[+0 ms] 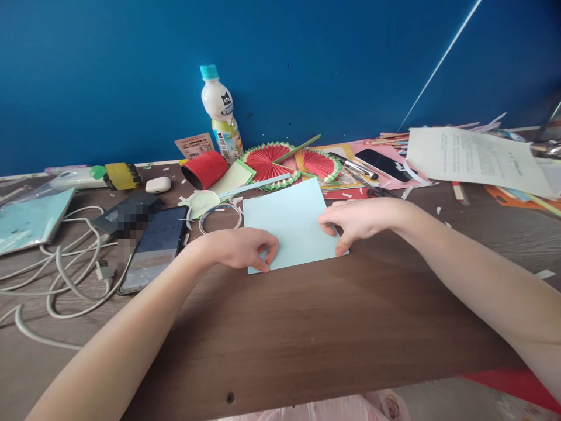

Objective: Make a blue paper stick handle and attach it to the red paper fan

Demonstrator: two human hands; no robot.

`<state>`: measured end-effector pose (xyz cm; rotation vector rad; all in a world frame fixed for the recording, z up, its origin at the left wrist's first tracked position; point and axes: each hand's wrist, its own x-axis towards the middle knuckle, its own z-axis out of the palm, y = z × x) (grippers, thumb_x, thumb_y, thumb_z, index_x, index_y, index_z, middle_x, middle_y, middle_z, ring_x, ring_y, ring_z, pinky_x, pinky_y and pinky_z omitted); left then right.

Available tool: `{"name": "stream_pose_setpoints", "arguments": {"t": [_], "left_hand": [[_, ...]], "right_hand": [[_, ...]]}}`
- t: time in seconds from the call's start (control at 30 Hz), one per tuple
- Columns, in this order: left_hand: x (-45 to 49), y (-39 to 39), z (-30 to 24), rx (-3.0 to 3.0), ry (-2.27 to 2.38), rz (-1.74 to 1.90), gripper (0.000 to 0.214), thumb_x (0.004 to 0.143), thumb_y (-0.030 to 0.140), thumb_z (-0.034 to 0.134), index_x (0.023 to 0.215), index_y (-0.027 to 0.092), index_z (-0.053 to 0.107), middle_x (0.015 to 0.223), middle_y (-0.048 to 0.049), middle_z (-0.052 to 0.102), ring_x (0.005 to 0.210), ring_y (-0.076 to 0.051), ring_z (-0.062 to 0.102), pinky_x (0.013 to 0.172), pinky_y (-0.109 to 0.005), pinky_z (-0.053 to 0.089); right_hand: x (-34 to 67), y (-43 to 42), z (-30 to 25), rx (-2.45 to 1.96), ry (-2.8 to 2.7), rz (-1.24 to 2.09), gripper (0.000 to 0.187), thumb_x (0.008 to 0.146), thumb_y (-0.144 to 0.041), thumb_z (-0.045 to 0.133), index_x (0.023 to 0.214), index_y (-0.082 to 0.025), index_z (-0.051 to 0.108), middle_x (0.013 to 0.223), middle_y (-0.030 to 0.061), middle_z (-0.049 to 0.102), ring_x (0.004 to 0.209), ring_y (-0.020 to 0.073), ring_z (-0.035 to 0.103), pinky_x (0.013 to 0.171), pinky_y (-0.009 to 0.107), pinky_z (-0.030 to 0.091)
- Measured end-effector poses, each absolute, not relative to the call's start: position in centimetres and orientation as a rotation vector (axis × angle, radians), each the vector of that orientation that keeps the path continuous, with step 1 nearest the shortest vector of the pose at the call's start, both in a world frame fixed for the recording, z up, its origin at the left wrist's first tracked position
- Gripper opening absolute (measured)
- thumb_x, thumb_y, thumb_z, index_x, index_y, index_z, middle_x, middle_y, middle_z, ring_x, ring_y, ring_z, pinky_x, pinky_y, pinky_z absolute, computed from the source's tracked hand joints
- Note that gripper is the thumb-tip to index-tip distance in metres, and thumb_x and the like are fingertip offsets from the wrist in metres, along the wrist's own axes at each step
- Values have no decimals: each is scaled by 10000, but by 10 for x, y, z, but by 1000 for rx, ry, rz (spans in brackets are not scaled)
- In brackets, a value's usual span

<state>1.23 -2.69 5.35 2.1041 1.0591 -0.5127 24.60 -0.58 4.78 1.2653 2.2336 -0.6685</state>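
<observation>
Clock is centred on the light blue sheet [287, 222], 12 toward the wall. Sheet lies on the desk [289, 339] right in front of us.

Progress: we'd call it early on this sheet. It's laid out about flat, no crease, cut or glue visible to us. Pleating shows only on the fans behind it. How much is left, we can't read from this view.

Hands: our left hand [249, 248] is at 8, fingers curled, tips at the near edge by the corner; can't tell if it's pinching or just pressing. Our right hand [357, 221] is at 3, thumb and finger spread apart, touching the right side near the close corner, not clamped.

Counts:
- sheet under our hands: 1
- red-and-green pleated paper fans: 2, larger [260, 166] at 12, smaller [318, 164] at 1
- phones: 2, one [158, 248] at 9, one [385, 164] at 2
- bottle [225, 131]: 1, at 11
- red cylinder [208, 168]: 1, at 10
- earbud case [158, 185]: 1, between 9 and 10
- thin ring [238, 220]: 1, at 9, just beside the sheet
- printed page [473, 158]: 1, between 2 and 3
- white cables [61, 275]: tangled between 8 and 9, can't count
- paper scraps: several, too small to count
</observation>
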Motion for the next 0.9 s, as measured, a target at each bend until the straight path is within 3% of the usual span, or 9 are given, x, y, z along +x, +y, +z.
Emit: {"name": "stream_pose_setpoints", "arguments": {"t": [0.33,0.67,0.9], "left_hand": [[9,-26,52,2121,1043,-496,106,715,301,532,744,202,508,777,25,508,687,-115,455,603,-232,332],[11,-29,56,2149,1087,-521,116,712,317,524,740,204,519,792,20,521,754,-135,495,647,-236,360],[9,-27,54,2154,1058,-524,108,719,303,526,743,198,524,787,22,516,753,-130,496,647,-230,358]], "right_hand": [[251,-5,51,1275,2193,-707,310,621,-392,638,736,-218,408,760,-16,461,640,132,405,515,253,252],[237,-17,57,1067,2289,-806,121,695,-305,558,711,-186,535,718,3,515,646,134,455,531,248,281],[239,-11,56,1055,2263,-911,130,713,-299,524,720,-176,563,698,2,552,623,124,480,539,241,302]]}}
